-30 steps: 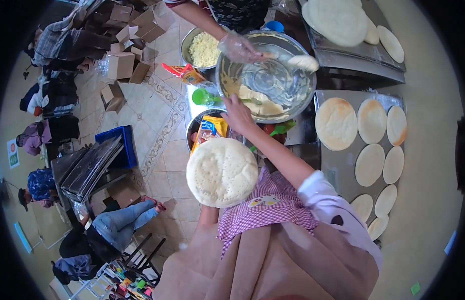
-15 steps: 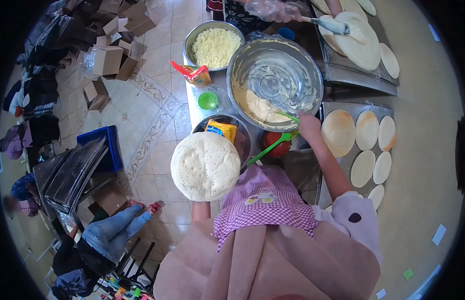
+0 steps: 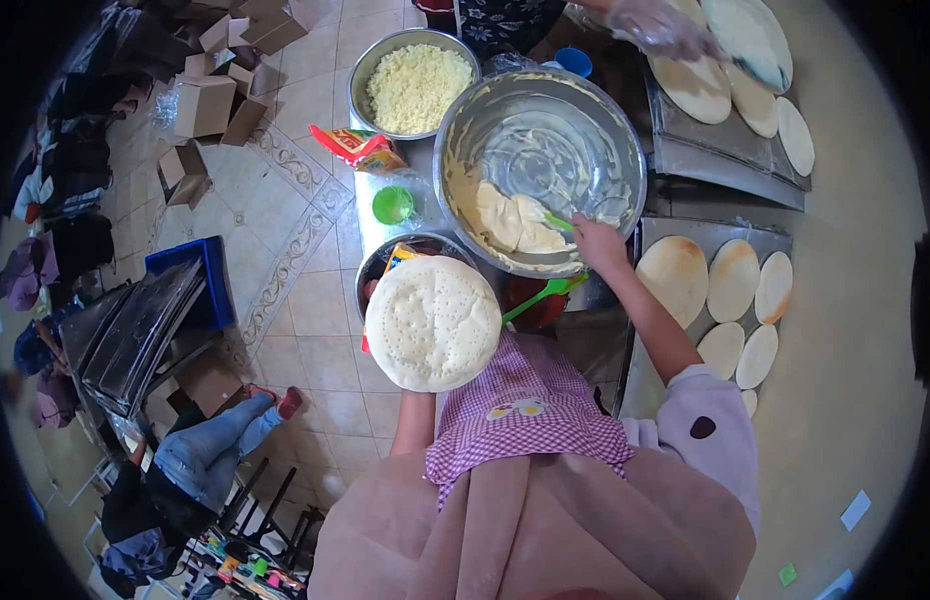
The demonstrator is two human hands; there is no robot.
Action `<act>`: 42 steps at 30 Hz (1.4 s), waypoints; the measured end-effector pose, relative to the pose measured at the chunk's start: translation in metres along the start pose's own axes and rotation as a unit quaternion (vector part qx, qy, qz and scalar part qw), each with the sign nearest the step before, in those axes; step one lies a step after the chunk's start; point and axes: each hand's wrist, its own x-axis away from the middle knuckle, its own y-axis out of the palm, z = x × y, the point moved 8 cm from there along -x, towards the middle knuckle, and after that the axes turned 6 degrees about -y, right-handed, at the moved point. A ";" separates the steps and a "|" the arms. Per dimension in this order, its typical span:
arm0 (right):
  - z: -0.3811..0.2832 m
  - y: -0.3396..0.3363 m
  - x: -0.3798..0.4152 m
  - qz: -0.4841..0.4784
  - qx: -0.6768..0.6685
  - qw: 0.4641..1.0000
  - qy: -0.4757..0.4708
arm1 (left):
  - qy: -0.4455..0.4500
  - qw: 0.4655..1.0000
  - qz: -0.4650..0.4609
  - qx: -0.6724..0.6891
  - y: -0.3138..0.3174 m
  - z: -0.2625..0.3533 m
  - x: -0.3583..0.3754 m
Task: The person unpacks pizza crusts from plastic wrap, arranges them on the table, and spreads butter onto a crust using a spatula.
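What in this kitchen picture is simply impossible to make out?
Head view only:
- The left hand is hidden under the round flatbread it carries.
- The right hand covers the handle of the green utensil in the big steel bowl.
- The orange packet behind the flatbread: print too small.

Bowl of grated cheese [image 3: 415, 88], cardboard boxes [image 3: 210, 105]

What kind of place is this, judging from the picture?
Probably a makeshift food-preparation area, perhaps for pizzas. Metal trays hold round flatbread bases, a large steel bowl holds creamy sauce, and another bowl holds grated cheese.
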 end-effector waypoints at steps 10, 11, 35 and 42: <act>0.011 0.073 -0.052 -0.017 -0.178 0.984 -0.025 | 0.040 0.999 0.014 0.022 -0.026 0.009 -0.040; 0.012 0.080 -0.059 -0.016 -0.196 0.980 -0.035 | 0.043 0.999 0.016 0.024 -0.027 0.003 -0.038; -0.028 0.062 -0.078 -0.038 -0.528 0.848 -0.035 | 0.068 0.997 0.007 0.019 -0.061 0.051 -0.018; -0.035 -0.012 -0.026 0.068 -0.533 0.840 -0.079 | 0.056 0.998 -0.018 0.004 -0.045 0.072 -0.058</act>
